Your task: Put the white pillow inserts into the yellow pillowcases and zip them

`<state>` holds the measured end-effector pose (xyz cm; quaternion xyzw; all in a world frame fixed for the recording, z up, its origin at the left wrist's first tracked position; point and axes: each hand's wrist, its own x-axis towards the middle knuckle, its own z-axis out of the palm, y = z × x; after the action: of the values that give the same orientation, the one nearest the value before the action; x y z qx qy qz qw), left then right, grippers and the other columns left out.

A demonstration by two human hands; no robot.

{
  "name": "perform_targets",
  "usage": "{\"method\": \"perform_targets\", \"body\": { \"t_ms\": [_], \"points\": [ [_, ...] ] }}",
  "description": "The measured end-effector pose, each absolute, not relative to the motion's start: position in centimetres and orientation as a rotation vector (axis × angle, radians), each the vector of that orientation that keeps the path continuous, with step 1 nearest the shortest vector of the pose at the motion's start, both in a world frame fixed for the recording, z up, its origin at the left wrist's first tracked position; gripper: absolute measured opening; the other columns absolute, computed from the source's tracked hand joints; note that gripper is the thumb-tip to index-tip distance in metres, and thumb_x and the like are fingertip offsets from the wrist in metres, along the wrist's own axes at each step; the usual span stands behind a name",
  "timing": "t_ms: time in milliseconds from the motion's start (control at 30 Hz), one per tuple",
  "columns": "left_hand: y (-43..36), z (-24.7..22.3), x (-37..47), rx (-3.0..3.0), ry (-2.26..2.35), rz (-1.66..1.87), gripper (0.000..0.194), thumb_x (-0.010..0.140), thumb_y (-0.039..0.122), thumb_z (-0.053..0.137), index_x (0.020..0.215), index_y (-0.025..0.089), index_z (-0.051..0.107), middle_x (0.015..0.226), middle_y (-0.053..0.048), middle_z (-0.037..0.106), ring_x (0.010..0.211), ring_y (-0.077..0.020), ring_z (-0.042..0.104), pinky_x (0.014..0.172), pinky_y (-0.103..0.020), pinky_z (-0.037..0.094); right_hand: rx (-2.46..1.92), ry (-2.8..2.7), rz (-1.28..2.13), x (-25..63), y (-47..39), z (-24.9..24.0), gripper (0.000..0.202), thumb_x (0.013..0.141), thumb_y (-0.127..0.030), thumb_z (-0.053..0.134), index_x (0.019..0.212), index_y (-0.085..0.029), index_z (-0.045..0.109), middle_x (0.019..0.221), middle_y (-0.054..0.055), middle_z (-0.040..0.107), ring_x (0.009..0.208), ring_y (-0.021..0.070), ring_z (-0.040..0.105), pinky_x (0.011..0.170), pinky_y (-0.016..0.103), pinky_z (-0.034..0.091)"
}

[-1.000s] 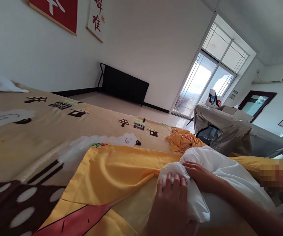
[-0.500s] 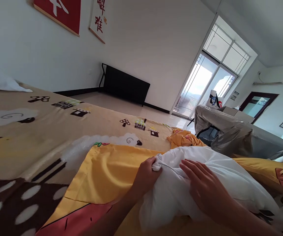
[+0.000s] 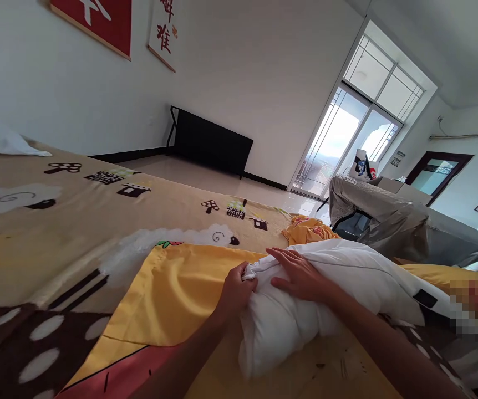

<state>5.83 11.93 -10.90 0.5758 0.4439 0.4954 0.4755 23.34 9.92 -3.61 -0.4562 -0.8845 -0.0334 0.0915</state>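
Observation:
A white pillow (image 3: 347,271) lies in front of me, over the edge of a yellow fabric cover (image 3: 189,277) with a red patch. My left hand (image 3: 237,291) is closed round the gathered corner at the pillow's left end. Resting on top of the pillow, just to the right of it, is my right hand (image 3: 301,277), with its fingers apart. Beneath everything spreads a beige blanket (image 3: 172,205) printed with sheep, mushrooms and houses.
Crumpled orange cloth (image 3: 309,230) lies past the pillow. Plastic-covered furniture (image 3: 397,221) stands at the right. A black folded frame (image 3: 209,143) leans by the far wall. Another white pillow (image 3: 1,138) is at the far left.
My right hand has moved left along the pillow, closer to my left hand. My left hand has shifted slightly left with the corner, and the pillow looks narrower and more turned.

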Motion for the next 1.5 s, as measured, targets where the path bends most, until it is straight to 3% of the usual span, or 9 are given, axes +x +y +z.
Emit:
{"method": "perform_targets", "body": {
  "t_ms": [200,367,600,833,933,1033,1133,1233,1500],
  "points": [
    [11.1,-9.7,5.8,1.527,1.09,1.201,0.011,0.058,0.022,0.048,0.069,0.02,0.044,0.064,0.004,0.049,0.064,-0.0124,0.043,0.06,-0.022,0.034,-1.253,-2.776,0.237,22.5,12.6,-4.3,0.065,0.082,-0.048,0.059,0.138,-0.022,0.04,0.138,0.01,0.05,0.124,0.0224,0.047,0.104,0.039,0.031],
    [9.5,-7.8,5.5,1.683,1.056,1.114,0.009,0.065,0.025,0.05,0.069,0.02,0.044,0.055,0.005,0.048,0.054,-0.0116,0.041,0.053,-0.023,0.03,-1.245,-2.782,0.059,22.8,11.8,-5.5,0.025,0.08,-0.039,0.062,0.092,-0.016,0.063,0.086,0.005,0.068,0.082,0.0172,0.061,0.082,0.031,0.04],
    [8.9,-4.5,3.0,1.64,0.489,0.942,0.019,0.072,0.03,0.052,0.081,0.015,0.06,0.085,-0.004,0.065,0.085,-0.0181,0.06,0.075,-0.028,0.046,-1.105,-2.546,-0.51,25.8,6.1,-5.3,0.021,0.083,-0.034,0.05,0.068,-0.019,0.051,0.061,0.002,0.058,0.058,0.0141,0.051,0.068,0.03,0.038],
    [11.0,-6.5,1.5,2.094,0.672,0.667,0.035,0.07,0.017,0.046,0.098,0.019,0.067,0.099,-0.006,0.068,0.091,-0.0186,0.062,0.084,-0.032,0.047,-0.999,-1.972,-1.287,31.8,2.0,3.6,0.038,0.08,-0.029,0.057,0.051,-0.024,0.033,0.047,-0.002,0.041,0.049,0.0128,0.04,0.055,0.028,0.036],
    [10.9,-8.7,2.6,2.326,0.683,0.432,0.057,0.068,0.013,0.053,0.122,0.03,0.058,0.135,-0.008,0.051,0.121,-0.0221,0.05,0.101,-0.039,0.037,-1.053,-1.741,-1.581,32.5,0.4,7.3,0.043,0.077,-0.032,0.063,0.05,-0.025,0.03,0.046,-0.003,0.035,0.048,0.0116,0.036,0.054,0.029,0.033],
    [10.9,-11.1,4.0,2.523,0.812,0.203,0.052,0.068,0.015,0.059,0.116,0.034,0.062,0.15,-0.01,0.03,0.138,-0.0297,0.028,0.108,-0.052,0.024,-1.068,-1.79,-1.659,30.5,-1.5,8.4,0.04,0.077,-0.032,0.063,0.053,-0.025,0.031,0.046,-0.005,0.031,0.048,0.0118,0.033,0.057,0.032,0.031],
    [11.2,-13.0,4.7,2.613,0.982,0.148,0.049,0.072,0.024,0.061,0.12,0.034,0.059,0.149,-0.012,0.031,0.137,-0.0348,0.027,0.104,-0.059,0.024,-1.013,-2.058,-1.613,26.9,-2.6,5.8,0.009,0.082,-0.028,0.055,0.077,-0.021,0.053,0.055,0.0,0.047,0.056,0.0159,0.043,0.061,0.034,0.032],
    [11.7,-13.7,4.3,2.626,1.085,0.211,0.05,0.084,0.028,0.049,0.134,0.026,0.047,0.149,-0.018,0.029,0.138,-0.0345,0.026,0.105,-0.058,0.023,-1.02,-2.31,-1.447,23.5,-1.8,0.1,0.023,0.083,-0.019,0.044,0.102,-0.013,0.056,0.062,0.004,0.054,0.059,0.0189,0.048,0.063,0.036,0.034],
    [12.6,-12.2,2.6,2.948,1.097,0.477,0.05,0.088,0.013,0.04,0.128,0.04,0.05,0.148,-0.009,0.034,0.132,-0.0287,0.035,0.105,-0.051,0.026,-1.265,-2.534,-1.168,19.9,0.4,-8.9,0.026,0.078,-0.009,0.042,0.096,-0.009,0.06,0.071,0.01,0.063,0.06,0.0209,0.054,0.061,0.036,0.037]
  ]
}}
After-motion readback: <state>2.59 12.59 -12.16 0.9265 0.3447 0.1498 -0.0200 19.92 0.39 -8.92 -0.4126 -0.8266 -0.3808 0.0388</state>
